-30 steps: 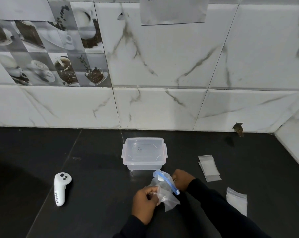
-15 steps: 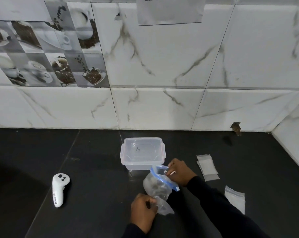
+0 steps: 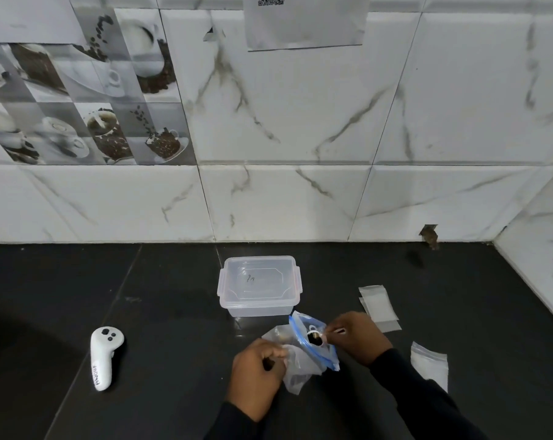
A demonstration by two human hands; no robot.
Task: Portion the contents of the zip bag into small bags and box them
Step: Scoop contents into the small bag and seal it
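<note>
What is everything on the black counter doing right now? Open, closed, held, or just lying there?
Zip bag: open at its blue top, held up by both hands.
Left hand: gripping the bag's lower part.
Right hand: pinching the bag's open rim.
Plastic box: lid on.
Small bags: lying flat, look empty.
Another small bag: flat, untouched.
White controller: lying alone.

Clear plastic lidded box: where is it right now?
In the head view, the clear plastic lidded box sits mid-counter near the wall, just behind the blue-zip clear bag, with small clear bags to its right.
</note>
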